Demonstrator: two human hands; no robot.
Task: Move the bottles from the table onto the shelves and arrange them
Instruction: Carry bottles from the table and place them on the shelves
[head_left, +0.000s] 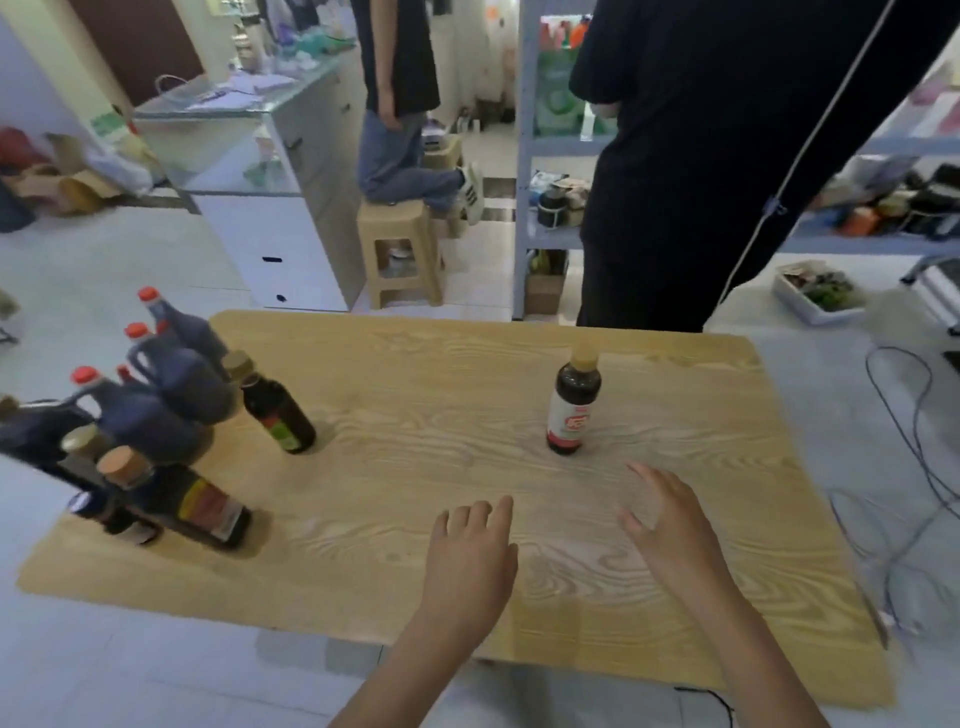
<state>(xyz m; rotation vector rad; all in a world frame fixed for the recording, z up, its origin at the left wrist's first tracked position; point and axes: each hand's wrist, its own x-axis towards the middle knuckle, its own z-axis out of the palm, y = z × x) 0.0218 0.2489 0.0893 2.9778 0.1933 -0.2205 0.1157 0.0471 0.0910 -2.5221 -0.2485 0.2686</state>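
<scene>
Wooden table (415, 405) holds dark bottles (171, 410) at left, one bottle (571, 405) apart; left hand (470, 556) and right hand (670, 530) hover empty, fingers spread.

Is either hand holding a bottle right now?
No: the left hand and right hand are both open over the table, apart from the lone bottle standing ahead of them.

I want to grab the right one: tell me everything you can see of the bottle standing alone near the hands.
The lone bottle is slim with dark brown contents, a tan cap and a white and red label round its lower body. It stands upright on the wooden table, apart from the bottles at the left. Nothing touches it; the open right hand is near it.
</scene>
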